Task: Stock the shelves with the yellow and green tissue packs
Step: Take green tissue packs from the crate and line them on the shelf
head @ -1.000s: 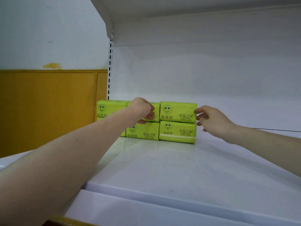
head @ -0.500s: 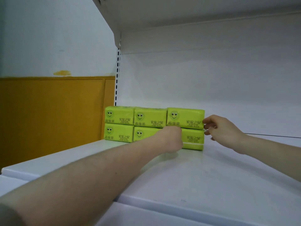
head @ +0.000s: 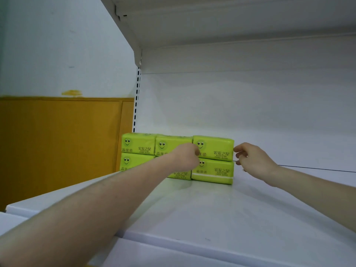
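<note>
yellow-green tissue packs [head: 138, 144] stand in a block at the far left of the white shelf [head: 212, 209], three across and two high, their backs against the white back panel [head: 250, 103]. each front shows a smiling face and dark lettering. the bottom right pack [head: 213, 171] has a white stripe along its lower edge.

the left hand [head: 185, 157] reaches in from the near left on a bare forearm. it is balled into a fist, with its back to the camera and its knuckles against the fronts where the middle and right columns meet. it covers part of the top middle pack [head: 169, 144] and of the bottom middle pack [head: 180, 174].

the right hand [head: 252, 158] comes in from the right with its fingers curled. its thumb and forefinger tips meet the right end of the top right pack [head: 215, 149]. whether they pinch the wrapper or only touch it, i cannot tell.

a second white shelf [head: 212, 22] hangs overhead. a slotted upright [head: 136, 105] runs down the left edge of the back panel, just above the packs. to the left of the shelving, a mustard-yellow wooden panel [head: 57, 141] covers the lower wall, under pale painted wall [head: 57, 45].
</note>
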`<state>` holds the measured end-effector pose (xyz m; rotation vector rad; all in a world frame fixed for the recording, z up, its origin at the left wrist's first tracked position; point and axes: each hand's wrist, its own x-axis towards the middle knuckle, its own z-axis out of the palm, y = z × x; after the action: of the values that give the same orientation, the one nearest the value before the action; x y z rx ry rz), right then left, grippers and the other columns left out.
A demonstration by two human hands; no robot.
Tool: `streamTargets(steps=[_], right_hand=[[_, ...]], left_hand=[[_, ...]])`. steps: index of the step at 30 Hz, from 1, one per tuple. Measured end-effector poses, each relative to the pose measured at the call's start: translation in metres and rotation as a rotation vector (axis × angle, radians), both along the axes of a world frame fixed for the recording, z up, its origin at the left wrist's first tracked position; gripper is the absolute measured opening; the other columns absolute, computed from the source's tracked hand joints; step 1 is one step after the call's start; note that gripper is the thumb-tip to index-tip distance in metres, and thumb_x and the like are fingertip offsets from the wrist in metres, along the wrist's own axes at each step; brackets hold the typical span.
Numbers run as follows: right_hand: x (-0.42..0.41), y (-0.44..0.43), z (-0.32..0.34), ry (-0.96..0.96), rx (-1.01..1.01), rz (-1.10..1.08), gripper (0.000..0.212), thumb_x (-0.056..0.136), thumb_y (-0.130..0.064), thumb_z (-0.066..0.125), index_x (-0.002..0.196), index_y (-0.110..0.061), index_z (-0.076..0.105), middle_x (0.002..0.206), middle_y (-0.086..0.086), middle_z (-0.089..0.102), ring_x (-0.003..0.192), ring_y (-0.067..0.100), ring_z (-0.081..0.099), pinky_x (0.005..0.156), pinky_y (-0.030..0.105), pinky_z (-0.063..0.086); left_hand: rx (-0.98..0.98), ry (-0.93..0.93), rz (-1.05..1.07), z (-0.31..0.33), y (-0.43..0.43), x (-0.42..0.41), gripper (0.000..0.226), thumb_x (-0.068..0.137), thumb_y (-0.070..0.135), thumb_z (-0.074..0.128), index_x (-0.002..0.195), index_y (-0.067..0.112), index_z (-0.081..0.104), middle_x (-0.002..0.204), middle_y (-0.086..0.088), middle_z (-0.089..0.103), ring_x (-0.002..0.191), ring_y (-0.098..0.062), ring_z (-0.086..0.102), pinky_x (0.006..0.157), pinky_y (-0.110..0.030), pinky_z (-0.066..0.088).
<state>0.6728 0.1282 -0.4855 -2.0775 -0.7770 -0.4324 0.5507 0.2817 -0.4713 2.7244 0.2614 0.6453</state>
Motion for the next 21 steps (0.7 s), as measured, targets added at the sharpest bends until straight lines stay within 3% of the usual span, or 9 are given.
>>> streamTargets(steps=[3,9,17,21], right_hand=[[-0.006,-0.005,0.007,0.023,0.012,-0.015,0.035,0.096,-0.004,0.031,0.123,-0.009,0.052,0.128,0.012,0.051,0.114,0.029,0.054,0.089,0.037,0.047],[-0.025,-0.008,0.026,0.135,-0.008,0.06,0.027,0.094,0.002,0.034,0.104,-0.012,0.054,0.109,0.012,0.054,0.093,0.025,0.059,0.066,0.028,0.047],[-0.054,0.016,0.013,0.102,-0.19,0.061,0.029,0.092,0.001,0.039,0.112,-0.009,0.056,0.114,0.018,0.059,0.104,0.031,0.061,0.071,0.033,0.048],[-0.061,0.024,0.012,0.082,-0.199,0.05,0.023,0.092,-0.002,0.043,0.108,-0.008,0.057,0.104,0.012,0.057,0.086,0.024,0.061,0.064,0.029,0.049]], left_hand=[[-0.018,-0.038,0.041,0.004,0.015,-0.024,0.041,0.093,0.002,0.037,0.13,0.008,0.051,0.137,-0.009,0.05,0.126,-0.025,0.046,0.1,-0.028,0.038],[-0.025,-0.071,0.17,-0.001,0.056,-0.083,0.039,0.092,0.0,0.036,0.123,0.009,0.058,0.131,-0.005,0.056,0.117,-0.021,0.053,0.086,-0.023,0.042],[-0.026,-0.121,0.131,-0.014,0.063,-0.12,0.035,0.095,0.006,0.039,0.124,0.01,0.058,0.131,-0.003,0.055,0.12,-0.019,0.049,0.086,-0.019,0.036],[0.035,-0.145,0.088,-0.024,0.065,-0.126,0.034,0.095,0.011,0.042,0.126,0.011,0.056,0.129,-0.004,0.057,0.118,-0.02,0.051,0.089,-0.02,0.038]])
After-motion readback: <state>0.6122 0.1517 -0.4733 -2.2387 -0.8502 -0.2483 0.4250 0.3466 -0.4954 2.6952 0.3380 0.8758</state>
